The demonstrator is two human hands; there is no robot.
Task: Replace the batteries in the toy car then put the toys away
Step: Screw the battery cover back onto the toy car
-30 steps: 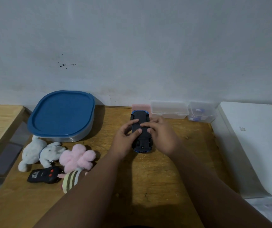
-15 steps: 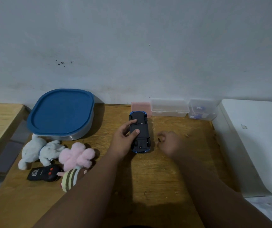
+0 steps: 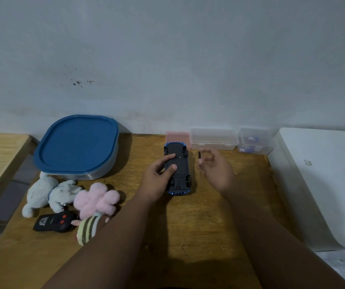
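Observation:
The blue toy car lies upside down on the wooden table, its black underside facing up. My left hand grips its left side, thumb and forefinger resting on the underside. My right hand hovers just right of the car, fingers pinching a small dark piece; what the piece is cannot be told. To the left lie a grey plush, a pink plush, a striped plush and a black remote.
A large container with a blue lid stands at the back left. Along the wall sit a pink box, a clear box and a clear box with small items. A white surface borders the table's right edge.
My right hand has come off the car's underside and moved right and back, now pinching a small dark piece. My left hand keeps its hold on the car.

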